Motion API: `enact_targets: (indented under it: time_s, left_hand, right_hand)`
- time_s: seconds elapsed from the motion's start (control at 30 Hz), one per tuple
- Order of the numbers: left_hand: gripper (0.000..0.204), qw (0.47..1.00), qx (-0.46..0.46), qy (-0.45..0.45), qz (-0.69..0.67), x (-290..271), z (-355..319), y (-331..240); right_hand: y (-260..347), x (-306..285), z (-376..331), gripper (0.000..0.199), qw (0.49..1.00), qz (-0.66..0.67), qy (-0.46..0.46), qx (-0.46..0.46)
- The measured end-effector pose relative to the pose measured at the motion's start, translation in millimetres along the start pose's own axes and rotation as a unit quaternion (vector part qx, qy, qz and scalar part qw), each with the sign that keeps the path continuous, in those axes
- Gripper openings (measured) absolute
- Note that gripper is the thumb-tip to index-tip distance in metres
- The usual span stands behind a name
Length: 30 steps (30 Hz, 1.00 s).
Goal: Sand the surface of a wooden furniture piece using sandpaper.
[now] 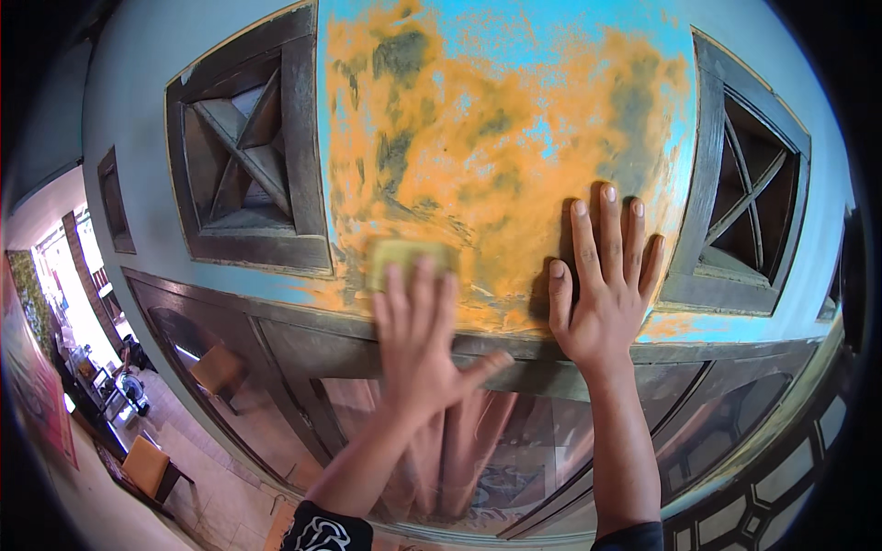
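Observation:
My left hand (424, 342) presses a yellowish pad (401, 258), blurred by motion, flat against a wall panel (496, 119) whose blue paint is worn to orange and dark patches. The pad sits near the panel's lower edge, just above a grey wooden ledge (528, 354). My right hand (604, 283) lies flat on the same panel to the right, fingers spread and pointing up, holding nothing. Both forearms come up from the lower edge in dark sleeves.
Grey wooden lattice vents flank the panel: a left vent (246, 147) and a right vent (749, 202). Below the ledge are glass panes (459, 459) with curtains behind. Far down on the left are wooden chairs (147, 464) and a tiled floor.

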<state>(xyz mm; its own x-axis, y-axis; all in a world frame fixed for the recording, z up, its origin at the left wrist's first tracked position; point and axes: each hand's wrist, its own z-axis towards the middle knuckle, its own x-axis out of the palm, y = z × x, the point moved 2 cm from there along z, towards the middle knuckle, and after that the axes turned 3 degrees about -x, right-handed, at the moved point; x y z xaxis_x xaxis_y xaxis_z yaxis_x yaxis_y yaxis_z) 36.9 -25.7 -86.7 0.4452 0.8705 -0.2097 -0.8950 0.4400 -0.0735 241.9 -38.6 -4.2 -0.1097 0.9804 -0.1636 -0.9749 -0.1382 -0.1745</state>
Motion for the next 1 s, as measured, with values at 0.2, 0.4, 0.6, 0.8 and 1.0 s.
enact_targets:
  time_s: [0.2, 0.4, 0.6, 0.8, 1.0]
  left_hand:
    - [0.099, 0.999, -0.026, 0.022, 0.005, -15.6, 19.6, 23.4]
    - [0.100, 0.998, 0.021, 0.053, 0.003, -3.9, -3.2, -2.5]
    - [0.103, 0.999, -0.030, 0.001, 0.021, -16.5, 34.5, 40.0]
    - [0.094, 0.995, 0.058, 0.081, -0.028, -8.1, 8.7, -1.6]
    - [0.090, 0.998, -0.027, 0.005, -0.051, -10.4, 34.3, 6.8]
  right_hand:
    - [3.8, 3.8, -6.5, 0.055, 1.000, 0.007, 0.001, -0.003]
    - [10.7, 3.4, -2.1, 0.057, 1.000, 0.028, -0.010, 0.003]
    - [10.7, 9.6, -6.8, 0.059, 0.998, 0.043, -0.029, 0.022]
    - [13.9, 9.7, -5.3, 0.059, 0.998, 0.042, -0.038, 0.017]
    - [12.5, 11.8, -6.8, 0.059, 0.998, 0.036, -0.051, 0.018]
